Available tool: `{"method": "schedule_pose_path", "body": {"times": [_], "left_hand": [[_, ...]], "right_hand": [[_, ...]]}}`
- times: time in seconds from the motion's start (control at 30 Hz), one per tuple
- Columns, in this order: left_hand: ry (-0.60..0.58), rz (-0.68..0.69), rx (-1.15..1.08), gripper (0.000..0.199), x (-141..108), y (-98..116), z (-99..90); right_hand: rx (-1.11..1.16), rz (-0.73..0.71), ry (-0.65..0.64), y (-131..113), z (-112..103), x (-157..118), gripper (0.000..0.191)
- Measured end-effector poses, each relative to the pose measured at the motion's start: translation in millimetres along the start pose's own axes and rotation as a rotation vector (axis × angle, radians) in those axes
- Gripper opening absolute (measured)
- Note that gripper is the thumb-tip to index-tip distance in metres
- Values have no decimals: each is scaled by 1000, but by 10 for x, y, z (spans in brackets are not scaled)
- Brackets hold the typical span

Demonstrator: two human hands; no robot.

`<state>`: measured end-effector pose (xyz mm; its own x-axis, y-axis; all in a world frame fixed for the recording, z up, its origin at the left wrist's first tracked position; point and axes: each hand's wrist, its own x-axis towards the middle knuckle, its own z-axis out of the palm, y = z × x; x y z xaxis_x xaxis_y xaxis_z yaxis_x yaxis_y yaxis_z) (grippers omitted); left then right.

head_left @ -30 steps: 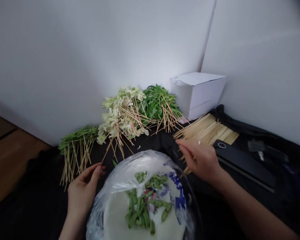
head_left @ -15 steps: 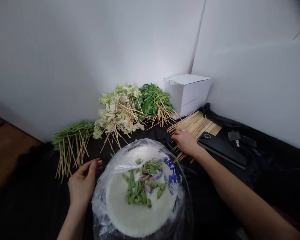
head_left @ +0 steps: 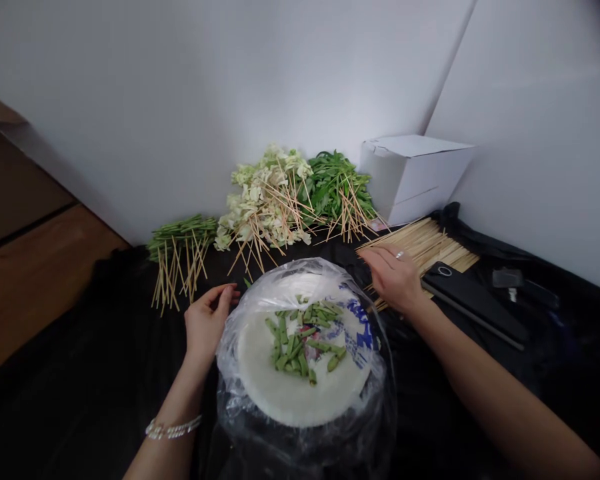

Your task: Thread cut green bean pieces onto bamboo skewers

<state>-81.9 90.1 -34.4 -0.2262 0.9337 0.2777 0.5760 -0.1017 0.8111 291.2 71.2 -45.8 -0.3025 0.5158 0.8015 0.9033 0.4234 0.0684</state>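
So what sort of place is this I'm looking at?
Possibly a makeshift food-preparation corner: skewered leafy greens, a spread of loose wooden sticks, and cut green beans in a plastic-wrapped dish.

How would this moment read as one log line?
right hand: at skewer pile | left hand: beside plate | on plate: cut green pieces

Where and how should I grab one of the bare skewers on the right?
Probably pinch one near its left end, coming from above: the bare skewers lie flat with their left tips fanning apart, while the black case lies along their near right side.
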Motion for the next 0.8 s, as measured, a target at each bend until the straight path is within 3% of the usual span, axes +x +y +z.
{"method": "schedule_pose_path", "body": {"times": [0.07,0.13,0.33,0.53,0.6,0.7,0.8], "left_hand": [[4,-2,1,39,1,-31,2],[8,-2,-20,39,11,-70,5],[72,46,-137,38,22,23,-48],[193,228,-164,23,-290,610,-276],[113,335,-59,16,-472,797,-284],[-223,554,201,8,-688,934,-151],[-498,580,587,16,-777,916,90]], "right_hand": [[21,-54,240,-56,-67,8,33],[20,-80,331,-85,-110,10,39],[98,-89,386,-66,-134,-9,43],[136,-174,395,-138,-368,57,36],[142,-196,388,-166,-458,66,33],[146,-281,308,-204,-533,33,23],[168,-383,239,-264,-541,-12,20]]}}
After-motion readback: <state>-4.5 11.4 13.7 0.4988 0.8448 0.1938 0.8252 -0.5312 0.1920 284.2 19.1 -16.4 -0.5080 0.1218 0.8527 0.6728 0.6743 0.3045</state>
